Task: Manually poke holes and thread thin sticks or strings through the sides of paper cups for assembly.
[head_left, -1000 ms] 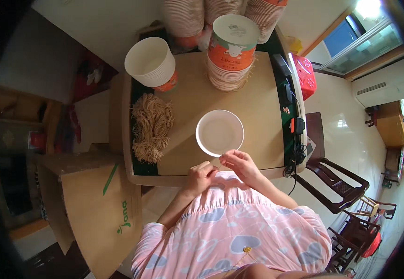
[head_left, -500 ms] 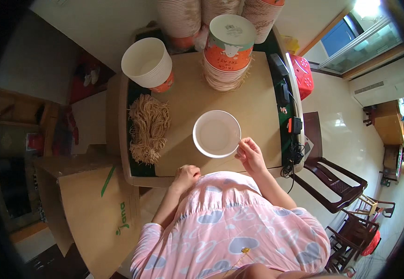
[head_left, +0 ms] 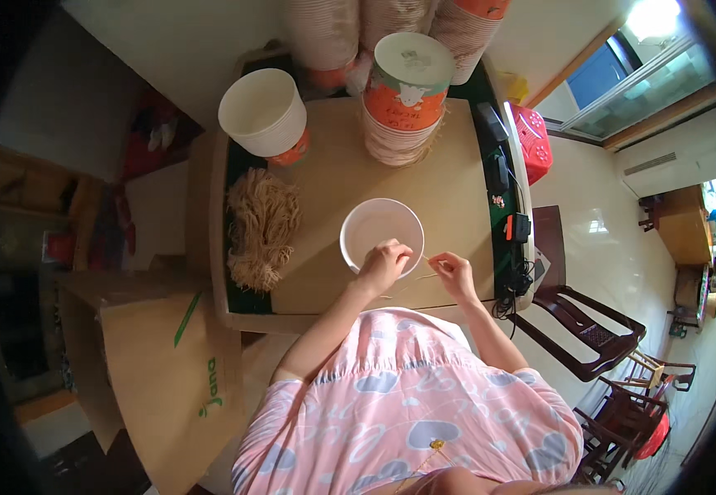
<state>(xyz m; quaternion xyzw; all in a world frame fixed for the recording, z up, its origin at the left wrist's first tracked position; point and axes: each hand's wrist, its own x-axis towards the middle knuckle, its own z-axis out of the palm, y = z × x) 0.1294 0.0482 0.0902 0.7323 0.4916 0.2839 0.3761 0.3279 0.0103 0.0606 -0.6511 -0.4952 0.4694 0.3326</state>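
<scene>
A white paper bucket [head_left: 366,223] stands mouth up on the cardboard in front of me. My left hand [head_left: 384,264] reaches over its near rim, fingers pinched together at the right part of the opening; what they hold, if anything, is hidden. Just right of the rim, my right hand [head_left: 454,274] pinches a thin beige cord [head_left: 426,277], whose loose end hangs toward the cardboard. On the left lies a bundle of similar beige cords [head_left: 261,227].
Nested white buckets [head_left: 261,107] stand at the far left. An upside-down orange bucket stack [head_left: 407,99] sits at the back, with tall stacks behind it. Black power strips and cables [head_left: 516,229] line the right edge. A large cardboard box [head_left: 164,371] stands left of the table.
My left hand has come up from the table's front edge to the bucket's opening. My right hand has shifted slightly right and down, off the rim, with cord showing at its fingers.
</scene>
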